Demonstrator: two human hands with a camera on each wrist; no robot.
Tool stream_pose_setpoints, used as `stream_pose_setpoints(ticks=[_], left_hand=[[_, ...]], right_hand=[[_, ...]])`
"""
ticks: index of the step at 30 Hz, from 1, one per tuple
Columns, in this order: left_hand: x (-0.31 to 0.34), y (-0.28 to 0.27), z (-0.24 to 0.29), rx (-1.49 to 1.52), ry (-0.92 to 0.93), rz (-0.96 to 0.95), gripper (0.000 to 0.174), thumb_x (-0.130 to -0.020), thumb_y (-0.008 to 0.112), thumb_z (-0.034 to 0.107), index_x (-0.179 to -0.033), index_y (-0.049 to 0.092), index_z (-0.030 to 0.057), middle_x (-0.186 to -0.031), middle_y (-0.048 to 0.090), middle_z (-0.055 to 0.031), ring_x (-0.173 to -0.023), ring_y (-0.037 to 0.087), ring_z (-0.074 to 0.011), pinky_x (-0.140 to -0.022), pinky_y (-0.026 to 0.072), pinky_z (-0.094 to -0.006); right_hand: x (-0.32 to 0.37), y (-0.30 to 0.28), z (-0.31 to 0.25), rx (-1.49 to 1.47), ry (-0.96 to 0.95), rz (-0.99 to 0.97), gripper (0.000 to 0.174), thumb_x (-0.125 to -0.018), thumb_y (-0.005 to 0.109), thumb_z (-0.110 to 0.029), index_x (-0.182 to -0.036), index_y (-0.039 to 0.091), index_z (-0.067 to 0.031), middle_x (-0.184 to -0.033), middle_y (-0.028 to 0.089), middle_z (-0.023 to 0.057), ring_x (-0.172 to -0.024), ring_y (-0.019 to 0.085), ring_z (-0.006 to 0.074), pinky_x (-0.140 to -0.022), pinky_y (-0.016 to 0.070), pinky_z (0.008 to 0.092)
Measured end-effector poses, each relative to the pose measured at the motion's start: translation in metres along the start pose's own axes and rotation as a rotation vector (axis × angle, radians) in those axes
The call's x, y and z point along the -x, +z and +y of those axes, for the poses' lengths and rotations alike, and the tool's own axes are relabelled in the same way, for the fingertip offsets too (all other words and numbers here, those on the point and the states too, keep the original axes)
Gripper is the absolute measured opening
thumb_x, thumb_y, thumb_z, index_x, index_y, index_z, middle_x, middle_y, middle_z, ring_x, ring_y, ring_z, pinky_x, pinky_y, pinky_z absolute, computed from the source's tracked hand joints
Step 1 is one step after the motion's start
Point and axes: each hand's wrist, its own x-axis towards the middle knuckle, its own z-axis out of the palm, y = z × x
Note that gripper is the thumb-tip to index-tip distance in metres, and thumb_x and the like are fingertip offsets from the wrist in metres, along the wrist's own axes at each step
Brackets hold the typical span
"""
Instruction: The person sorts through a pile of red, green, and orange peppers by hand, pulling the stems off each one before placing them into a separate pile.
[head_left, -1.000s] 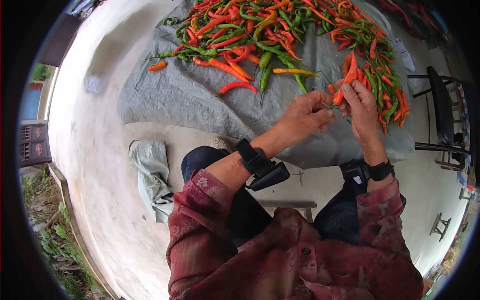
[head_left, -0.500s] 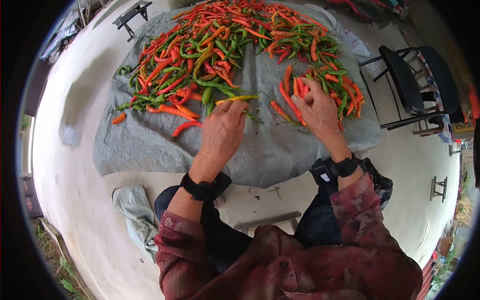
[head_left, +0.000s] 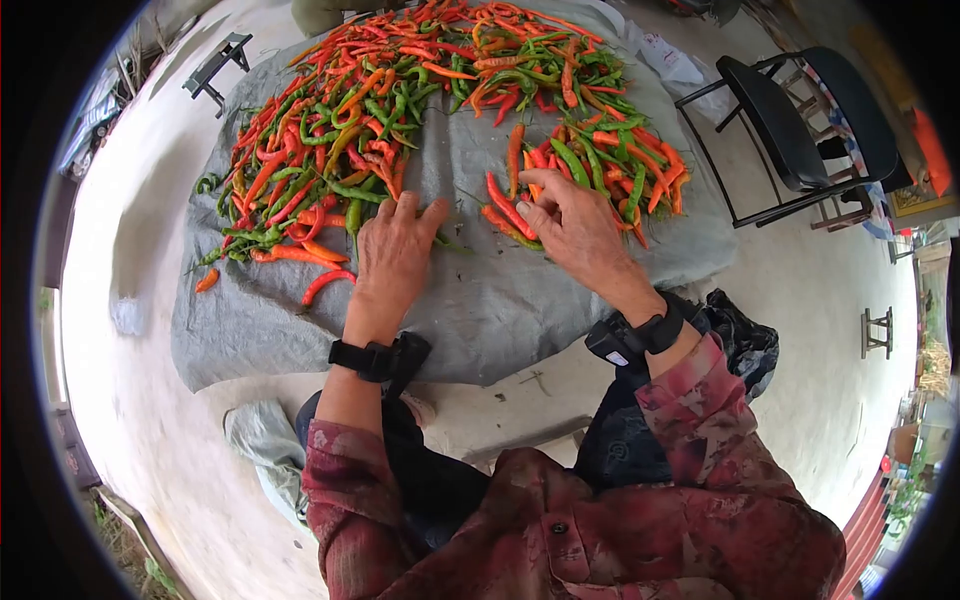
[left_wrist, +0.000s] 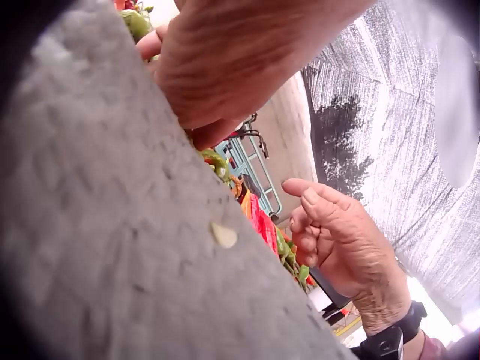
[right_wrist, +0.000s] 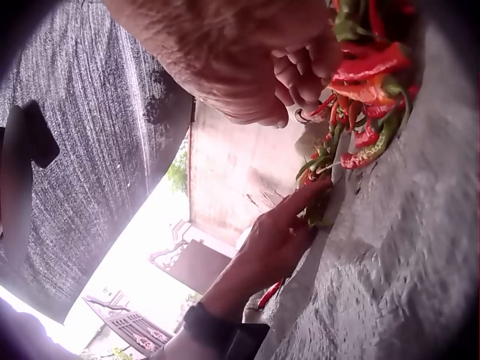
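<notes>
Two groups of chili peppers lie on the grey sheet [head_left: 470, 330]. My left hand [head_left: 393, 250] is at the near edge of the larger pile [head_left: 330, 130], back up, with its fingers among green chilies. In the right wrist view the left hand [right_wrist: 274, 244] reaches low to a green chili [right_wrist: 321, 206]; I cannot tell if it grips one. My right hand [head_left: 580, 225] is over the smaller heap [head_left: 640, 160], beside a red chili [head_left: 507, 200]. In the left wrist view the right hand [left_wrist: 349, 240] has loosely bent fingers and nothing between them.
A black folding chair [head_left: 770, 130] stands to the right of the sheet. Small stools stand at the far left [head_left: 217, 70] and right [head_left: 877, 333]. A grey cloth sack [head_left: 265, 445] lies on the concrete floor by my left knee.
One second ago both hands were together, the right holding a red chili. Since then the hands have parted, that chili has been let go, and the left has moved to the large pile's edge.
</notes>
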Motion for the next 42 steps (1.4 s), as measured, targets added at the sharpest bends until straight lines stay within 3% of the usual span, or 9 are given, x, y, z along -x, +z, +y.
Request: stream_pose_setpoints(ticks=[9, 16, 22, 24, 28, 30, 35, 41, 42], left_hand=[[0.015, -0.011, -0.003, 0.276, -0.034, 0.255, 0.024, -0.078, 0.058, 0.0, -0.101, 0.053, 0.0049, -0.097, 0.058, -0.0117, -0.089, 0.06, -0.0333, -0.071, 0.0499, -0.0406], [0.029, -0.025, 0.011, 0.414, 0.0, 0.324, 0.022, -0.075, 0.06, 0.002, -0.095, 0.052, 0.0064, -0.091, 0.057, -0.0088, -0.083, 0.06, -0.0286, -0.068, 0.0503, -0.0372], [0.032, -0.016, 0.013, 0.373, 0.101, 0.268, 0.025, -0.073, 0.063, 0.001, -0.095, 0.053, 0.0056, -0.094, 0.058, -0.0084, -0.083, 0.062, -0.0295, -0.068, 0.0512, -0.0373], [0.033, -0.016, 0.008, 0.382, 0.058, 0.262, 0.025, -0.073, 0.063, 0.0, -0.095, 0.052, 0.0054, -0.094, 0.058, -0.009, -0.084, 0.062, -0.0293, -0.068, 0.0511, -0.0373], [0.033, -0.019, 0.004, 0.401, 0.024, 0.335, 0.027, -0.072, 0.062, -0.003, -0.097, 0.054, 0.0047, -0.097, 0.058, -0.0102, -0.085, 0.061, -0.0291, -0.07, 0.0512, -0.0371], [0.033, -0.019, 0.007, 0.396, 0.054, 0.367, 0.029, -0.071, 0.062, -0.004, -0.098, 0.055, 0.0047, -0.098, 0.057, -0.0098, -0.085, 0.061, -0.0293, -0.071, 0.0515, -0.0369], [0.036, -0.018, 0.015, 0.344, 0.122, 0.42, 0.034, -0.068, 0.064, -0.006, -0.099, 0.057, 0.0047, -0.1, 0.056, -0.0084, -0.085, 0.061, -0.0285, -0.071, 0.0526, -0.0361], [0.039, -0.02, 0.028, 0.263, 0.288, 0.4, 0.036, -0.065, 0.062, 0.003, -0.1, 0.058, 0.0048, -0.1, 0.054, -0.0085, -0.082, 0.061, -0.0217, -0.064, 0.0526, -0.0299], [0.04, -0.02, 0.031, 0.252, 0.322, 0.414, 0.036, -0.064, 0.062, 0.005, -0.1, 0.058, 0.0052, -0.1, 0.053, -0.0079, -0.082, 0.06, -0.0205, -0.063, 0.0524, -0.0292]], right_hand=[[-0.002, 0.001, 0.0, 0.044, -0.065, 0.01, 0.025, -0.084, 0.064, -0.015, -0.104, 0.058, -0.0015, -0.078, 0.063, 0.0158, -0.071, 0.063, 0.0289, -0.063, 0.0485, 0.038], [0.0, 0.03, -0.017, -0.342, -0.124, -0.211, 0.027, -0.084, 0.067, -0.017, -0.104, 0.06, 0.0006, -0.071, 0.062, 0.0056, -0.063, 0.059, 0.0177, -0.06, 0.0472, 0.0316], [-0.005, 0.042, -0.021, -0.802, 0.144, -0.314, 0.024, -0.089, 0.065, -0.023, -0.096, 0.063, 0.0001, -0.073, 0.06, -0.0002, -0.058, 0.054, 0.0071, -0.052, 0.0451, 0.021], [-0.008, 0.04, -0.016, -1.196, 0.302, -0.237, 0.021, -0.09, 0.063, -0.021, -0.092, 0.064, -0.0006, -0.072, 0.059, 0.0013, -0.055, 0.052, 0.0051, -0.048, 0.0434, 0.0196], [-0.022, 0.015, -0.002, -1.299, 0.359, -0.009, 0.014, -0.091, 0.061, -0.018, -0.091, 0.062, -0.0039, -0.068, 0.053, 0.0, -0.056, 0.05, 0.008, -0.049, 0.0434, 0.0217], [-0.024, 0.003, 0.01, -1.228, 0.249, 0.045, 0.017, -0.09, 0.063, -0.017, -0.095, 0.062, -0.001, -0.073, 0.058, 0.0016, -0.057, 0.053, 0.0071, -0.049, 0.0449, 0.0208], [-0.032, -0.028, 0.034, -0.014, -0.182, 0.566, 0.014, -0.089, 0.063, -0.015, -0.094, 0.062, -0.0022, -0.078, 0.062, 0.0053, -0.061, 0.057, 0.0116, -0.055, 0.0478, 0.0275], [-0.015, -0.012, 0.013, 0.116, -0.392, 0.4, 0.022, -0.089, 0.063, -0.022, -0.093, 0.062, -0.0011, -0.077, 0.063, 0.0079, -0.063, 0.06, 0.0153, -0.06, 0.0484, 0.0346], [-0.007, 0.0, 0.01, -0.127, -0.18, 0.115, 0.029, -0.09, 0.06, -0.03, -0.091, 0.062, -0.0013, -0.074, 0.063, 0.0079, -0.062, 0.059, 0.0141, -0.059, 0.0478, 0.0328]])
